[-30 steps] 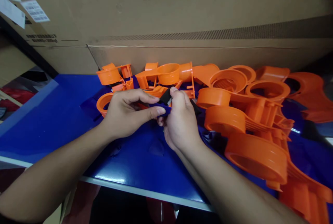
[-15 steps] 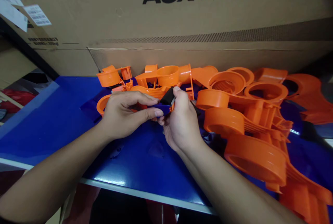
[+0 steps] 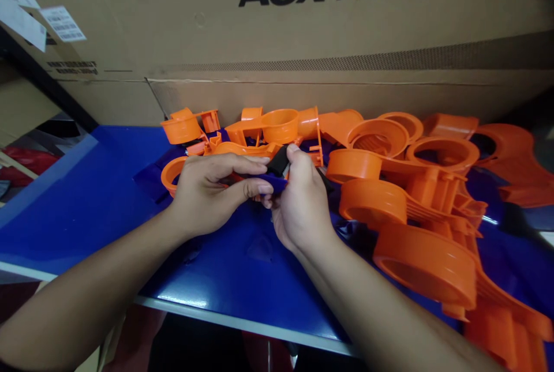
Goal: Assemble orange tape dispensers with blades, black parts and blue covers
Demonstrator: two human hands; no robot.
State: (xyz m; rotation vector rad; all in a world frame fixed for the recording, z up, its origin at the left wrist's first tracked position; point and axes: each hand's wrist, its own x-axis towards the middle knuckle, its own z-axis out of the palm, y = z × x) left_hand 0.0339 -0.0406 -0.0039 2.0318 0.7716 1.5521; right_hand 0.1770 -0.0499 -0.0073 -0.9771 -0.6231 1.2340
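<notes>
Between the thumb and fingers of my left hand (image 3: 210, 190) is a thin blue plastic piece (image 3: 277, 182), which reaches across to the other hand. My right hand (image 3: 305, 205) is closed around a small part with a black block or roller (image 3: 278, 160) on top, its thumb pressing the black end. A narrow serrated metal edge shows beside that thumb. The palm hides the rest of the held part. Just behind both hands lies an orange tape dispenser frame (image 3: 242, 149).
Many orange tape dispenser frames (image 3: 426, 262) are heaped on the right and along the back of the blue tabletop (image 3: 90, 205). A large cardboard box (image 3: 173, 20) stands behind like a wall. Blue pieces (image 3: 154, 176) lie at the left of the heap.
The left fingertips have slid slightly right along the blue piece. A bit of orange at its right end, seen before, is now hidden. My right hand has barely moved.
</notes>
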